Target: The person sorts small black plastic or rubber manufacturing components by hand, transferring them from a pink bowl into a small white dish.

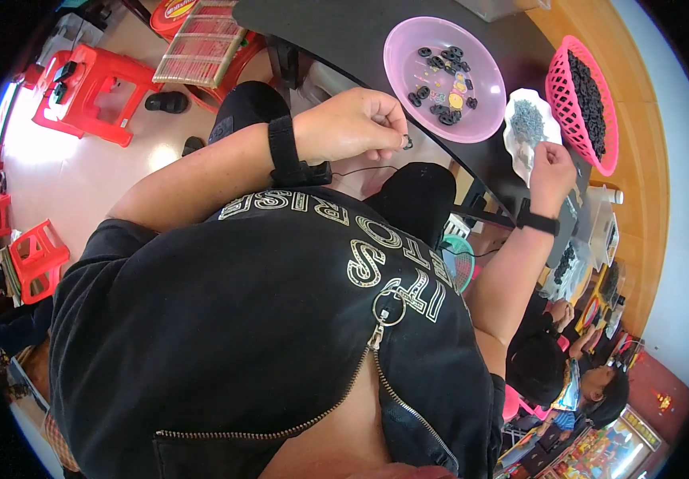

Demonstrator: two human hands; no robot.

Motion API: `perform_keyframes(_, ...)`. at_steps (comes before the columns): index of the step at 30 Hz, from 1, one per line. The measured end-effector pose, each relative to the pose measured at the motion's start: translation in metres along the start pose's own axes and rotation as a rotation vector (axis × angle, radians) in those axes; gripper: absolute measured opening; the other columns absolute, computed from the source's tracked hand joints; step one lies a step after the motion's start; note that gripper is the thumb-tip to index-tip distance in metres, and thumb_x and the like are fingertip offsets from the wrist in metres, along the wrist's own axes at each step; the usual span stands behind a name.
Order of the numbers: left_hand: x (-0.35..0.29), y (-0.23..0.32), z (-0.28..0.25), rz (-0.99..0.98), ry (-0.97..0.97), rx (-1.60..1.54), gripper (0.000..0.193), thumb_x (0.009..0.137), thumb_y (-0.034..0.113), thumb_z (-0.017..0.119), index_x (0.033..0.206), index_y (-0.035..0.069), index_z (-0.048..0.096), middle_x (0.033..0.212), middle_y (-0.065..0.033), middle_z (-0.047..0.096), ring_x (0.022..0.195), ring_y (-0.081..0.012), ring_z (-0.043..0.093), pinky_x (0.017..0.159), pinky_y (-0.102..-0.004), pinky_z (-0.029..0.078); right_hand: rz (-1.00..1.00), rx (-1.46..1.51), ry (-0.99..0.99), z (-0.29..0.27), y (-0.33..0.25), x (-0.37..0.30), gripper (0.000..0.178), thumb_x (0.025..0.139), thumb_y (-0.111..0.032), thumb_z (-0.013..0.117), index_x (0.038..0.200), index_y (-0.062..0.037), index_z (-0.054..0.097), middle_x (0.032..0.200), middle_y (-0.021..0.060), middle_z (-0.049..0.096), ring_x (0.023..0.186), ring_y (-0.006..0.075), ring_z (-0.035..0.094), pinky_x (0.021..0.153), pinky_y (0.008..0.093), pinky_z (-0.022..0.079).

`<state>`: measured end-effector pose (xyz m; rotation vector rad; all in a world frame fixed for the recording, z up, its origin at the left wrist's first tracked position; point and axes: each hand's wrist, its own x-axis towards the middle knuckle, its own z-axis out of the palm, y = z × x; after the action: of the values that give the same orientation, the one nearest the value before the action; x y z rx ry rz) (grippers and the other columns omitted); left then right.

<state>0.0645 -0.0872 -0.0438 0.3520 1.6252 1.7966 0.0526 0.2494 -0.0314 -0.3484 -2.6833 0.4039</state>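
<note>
My left hand point(354, 126) is closed in a pinch on a small black part point(407, 144), held in front of the table edge. Only a bit of the part shows past the fingertips. My right hand point(554, 169) is at the near rim of a white scalloped dish point(510, 124), its fingers pinched together. Whatever may be between those fingers is hidden. Small grey metal pieces point(527, 118) are heaped in the dish. To its left is a pale pink basin point(484, 80) with several black rounded parts point(445, 113) inside.
A pink lattice basket point(556, 88) full of small black pieces point(586, 100) stands right of the dish on the dark table point(320, 32). Clear containers point(600, 231) line the right side. Other people point(592, 387) sit at lower right. Red stools point(93, 92) stand at left.
</note>
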Motion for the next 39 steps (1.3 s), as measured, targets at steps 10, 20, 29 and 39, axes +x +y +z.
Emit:
perform_keyframes(10, 0.005, -0.005, 0.012, 0.016, -0.022, -0.06, 0.006, 0.084, 0.009, 0.059, 0.084, 0.004, 0.056, 0.075, 0.0005, 0.058, 0.067, -0.0052, 0.054, 0.06, -0.0198, 0.046, 0.065, 1.195, -0.39, -0.003, -0.095, -0.079, 0.013, 0.08, 0.005, 0.06, 0.092, 0.001, 0.061, 0.083, 0.0005, 0.06, 0.071, 0.0044, 0.053, 0.066, 0.0173, 0.042)
perform_keyframes(20, -0.002, 0.0, 0.018, -0.043, -0.04, -0.028, 0.007, 0.083, 0.01, 0.06, 0.087, 0.004, 0.058, 0.073, 0.0019, 0.058, 0.064, -0.0041, 0.053, 0.058, -0.0179, 0.045, 0.15, 1.13, -0.562, -0.001, -0.111, -0.103, 0.005, 0.082, 0.0, 0.062, 0.086, 0.0012, 0.063, 0.075, -0.001, 0.06, 0.066, 0.004, 0.051, 0.062, 0.0181, 0.042)
perform_keyframes(29, -0.005, -0.002, 0.019, -0.027, -0.046, 0.012, 0.009, 0.082, 0.01, 0.062, 0.086, 0.003, 0.06, 0.073, 0.001, 0.059, 0.064, -0.0052, 0.054, 0.058, -0.0184, 0.045, 0.039, 1.046, -0.623, -0.004, -0.114, -0.109, 0.003, 0.083, -0.001, 0.061, 0.085, 0.0013, 0.062, 0.074, -0.002, 0.059, 0.066, 0.0027, 0.05, 0.061, 0.0175, 0.041)
perform_keyframes(39, -0.008, -0.001, 0.016, -0.028, -0.063, 0.057, 0.009, 0.081, 0.01, 0.062, 0.085, 0.002, 0.06, 0.071, -0.0001, 0.059, 0.064, -0.0056, 0.055, 0.058, -0.0193, 0.045, -0.015, 0.955, -0.618, -0.005, -0.118, -0.109, 0.004, 0.083, -0.003, 0.061, 0.082, 0.0013, 0.061, 0.069, -0.0032, 0.057, 0.062, 0.002, 0.047, 0.056, 0.0176, 0.039)
